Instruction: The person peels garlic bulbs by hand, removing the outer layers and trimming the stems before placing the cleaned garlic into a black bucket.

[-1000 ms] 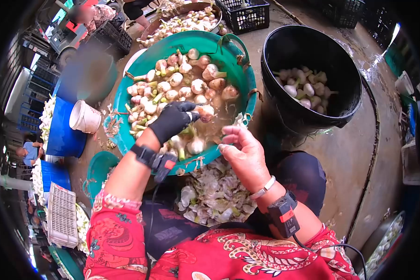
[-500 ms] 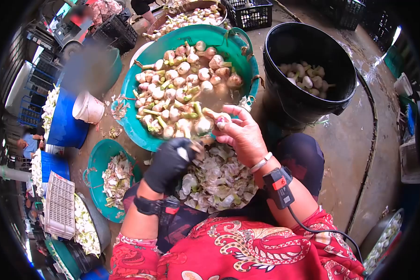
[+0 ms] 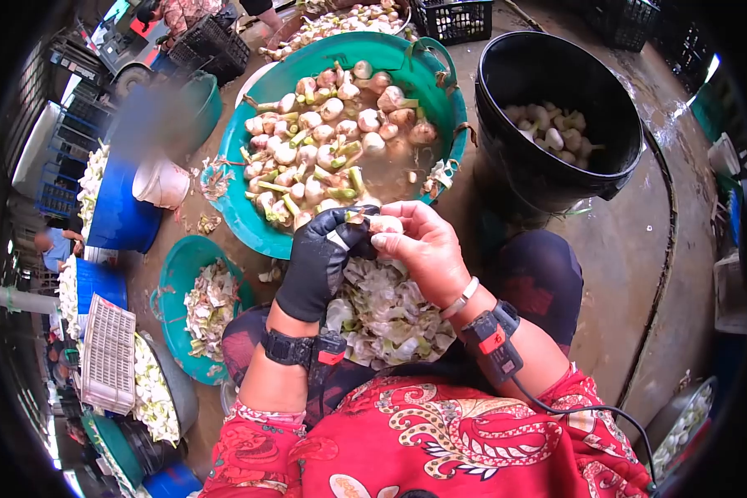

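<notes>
My left hand, in a black glove with a whitish patch, is closed at the stem end of a garlic bulb. Bare and wearing a pale bracelet, my right hand pinches the same bulb from the other side. Both hands meet just over the near rim of a green tub, where many garlic bulbs with cut stems lie in murky water. Below the hands, a heap of peeled garlic skins lies between my knees.
A black bucket with pale bulbs stands at the right. To the left are a small green basin of skins, a pinkish pail, a blue tub and a crate. People are at the upper left and far left.
My gloved left hand has moved up and right to the bulb in my right hand. My right hand has shifted slightly right and down. The view has shifted a little.
</notes>
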The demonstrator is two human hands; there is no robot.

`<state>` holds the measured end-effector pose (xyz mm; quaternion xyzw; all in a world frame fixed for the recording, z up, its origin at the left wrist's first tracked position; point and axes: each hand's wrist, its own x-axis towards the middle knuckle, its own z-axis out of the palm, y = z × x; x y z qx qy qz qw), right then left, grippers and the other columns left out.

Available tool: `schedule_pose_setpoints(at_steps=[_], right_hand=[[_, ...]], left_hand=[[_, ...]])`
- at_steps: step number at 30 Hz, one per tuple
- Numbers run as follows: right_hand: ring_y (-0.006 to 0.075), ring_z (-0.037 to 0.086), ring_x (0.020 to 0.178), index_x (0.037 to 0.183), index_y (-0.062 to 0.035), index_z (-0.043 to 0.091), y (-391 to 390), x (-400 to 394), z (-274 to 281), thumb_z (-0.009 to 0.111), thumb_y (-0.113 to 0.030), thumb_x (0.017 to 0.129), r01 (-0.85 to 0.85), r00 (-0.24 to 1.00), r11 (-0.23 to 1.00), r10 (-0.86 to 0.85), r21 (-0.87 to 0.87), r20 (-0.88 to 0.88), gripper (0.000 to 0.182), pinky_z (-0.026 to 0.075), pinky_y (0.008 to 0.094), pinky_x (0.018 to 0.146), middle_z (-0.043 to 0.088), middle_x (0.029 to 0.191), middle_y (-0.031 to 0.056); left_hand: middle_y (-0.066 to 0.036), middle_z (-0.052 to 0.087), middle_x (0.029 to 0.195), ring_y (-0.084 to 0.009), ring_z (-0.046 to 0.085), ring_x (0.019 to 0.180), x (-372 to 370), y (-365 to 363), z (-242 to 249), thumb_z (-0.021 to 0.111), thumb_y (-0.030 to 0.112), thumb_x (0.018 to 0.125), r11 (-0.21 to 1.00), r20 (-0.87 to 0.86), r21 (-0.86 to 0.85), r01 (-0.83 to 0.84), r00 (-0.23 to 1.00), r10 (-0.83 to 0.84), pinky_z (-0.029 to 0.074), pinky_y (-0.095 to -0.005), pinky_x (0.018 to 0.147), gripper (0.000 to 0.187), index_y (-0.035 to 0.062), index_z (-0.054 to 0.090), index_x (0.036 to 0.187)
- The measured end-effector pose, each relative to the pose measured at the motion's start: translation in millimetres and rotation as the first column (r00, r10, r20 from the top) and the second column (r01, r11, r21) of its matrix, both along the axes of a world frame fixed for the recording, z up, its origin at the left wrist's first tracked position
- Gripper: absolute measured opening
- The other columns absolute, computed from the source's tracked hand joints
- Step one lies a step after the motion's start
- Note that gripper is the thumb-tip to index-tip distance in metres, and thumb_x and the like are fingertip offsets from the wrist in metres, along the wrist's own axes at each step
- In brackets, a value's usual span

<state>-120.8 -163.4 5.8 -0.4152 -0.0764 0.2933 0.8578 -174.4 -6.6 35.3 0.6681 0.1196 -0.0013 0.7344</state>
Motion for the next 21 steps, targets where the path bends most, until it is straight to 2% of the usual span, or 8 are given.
schedule_pose_setpoints(at_steps=[4,8,9,11,14,16,18,21], right_hand=[[0.0114,0.061,0.084,0.114,0.0007,0.053,-5.4,6.9,5.6,0.067,-0.002,0.082,0.018,0.981,0.999,-0.009,0.043,-0.193,0.034,0.051,0.0244,0.072,0.065,0.101,0.0091],[0.0127,0.062,0.088,0.116,-0.0006,0.052,-1.7,3.4,-1.2,0.065,-0.001,0.084,0.032,0.999,0.999,-0.032,0.0,-0.024,0.035,0.051,0.0253,0.077,0.064,0.103,0.0091],[0.0127,0.062,0.088,0.116,-0.0006,0.052,-0.5,2.0,-0.7,0.065,-0.001,0.084,0.032,0.999,1.0,-0.032,0.001,-0.024,0.035,0.051,0.0253,0.077,0.064,0.103,0.0091],[0.0114,0.061,0.086,0.119,-0.0011,0.052,2.8,-1.5,1.1,0.063,0.001,0.085,0.041,0.998,0.999,-0.041,0.017,0.039,0.036,0.05,0.0248,0.075,0.064,0.103,0.008],[0.0098,0.059,0.083,0.121,-0.0006,0.051,4.2,-3.7,-0.2,0.062,0.003,0.085,-0.015,1.0,1.0,0.015,0.022,0.011,0.038,0.049,0.0238,0.072,0.065,0.102,0.0066],[0.0103,0.06,0.086,0.126,-0.0019,0.049,2.2,-3.5,-5.4,0.06,-0.008,0.09,-0.025,0.989,0.997,0.035,-0.075,0.142,0.038,0.048,0.0229,0.07,0.064,0.104,0.0048],[0.0087,0.058,0.077,0.122,-0.002,0.053,-0.3,2.2,-4.3,0.056,-0.017,0.093,-0.178,0.984,0.982,0.178,-0.056,0.006,0.032,0.044,0.0216,0.061,0.062,0.092,0.0017],[0.0085,0.051,0.061,0.091,-0.006,0.058,-0.6,16.8,-8.7,0.054,-0.025,0.093,-0.394,0.881,0.907,0.42,0.15,-0.219,0.019,0.039,0.0207,0.05,0.056,0.072,-0.0006]], left_hand=[[-0.009,0.064,0.106,-0.0168,0.063,0.094,-8.0,-3.5,3.8,0.055,0.004,0.091,0.969,0.023,-0.236,-0.068,0.997,0.075,0.054,-0.0308,0.08,0.025,-0.0043,0.059,0.113],[-0.009,0.064,0.109,-0.0166,0.062,0.097,-7.1,-11.3,20.1,0.055,-0.001,0.088,0.969,0.186,0.248,-0.005,0.982,-0.042,0.055,-0.031,0.08,0.027,-0.0039,0.06,0.114],[-0.009,0.064,0.109,-0.0166,0.062,0.097,-5.1,-12.5,19.4,0.055,-0.001,0.088,0.969,0.186,0.248,-0.006,0.982,-0.042,0.055,-0.031,0.08,0.027,-0.0039,0.06,0.114],[-0.007,0.066,0.101,-0.012,0.063,0.087,-1.9,-13.2,16.9,0.06,0.004,0.086,0.99,0.008,-0.084,-0.111,0.994,0.112,0.053,-0.0276,0.077,0.031,-0.0034,0.059,0.116],[-0.005,0.068,0.095,-0.0111,0.063,0.084,-3.3,-5.6,9.7,0.062,0.003,0.084,0.995,-0.026,0.013,-0.094,0.995,0.095,0.052,-0.0256,0.075,0.026,-0.002,0.063,0.11],[-0.005,0.068,0.093,-0.0108,0.063,0.082,-3.8,-7.0,10.5,0.062,0.0,0.082,0.994,-0.029,0.06,-0.094,0.995,0.096,0.051,-0.0255,0.075,0.021,-0.0017,0.066,0.103],[-0.006,0.068,0.092,-0.0106,0.062,0.081,-5.6,0.2,6.6,0.062,-0.001,0.081,0.975,0.022,0.213,-0.067,0.998,0.063,0.051,-0.0259,0.075,0.02,-0.0015,0.066,0.1],[-0.005,0.068,0.091,-0.0105,0.062,0.08,-9.7,8.9,12.7,0.062,-0.002,0.079,0.904,0.044,0.426,0.022,0.998,-0.045,0.05,-0.026,0.074,0.019,-0.0016,0.066,0.098]])
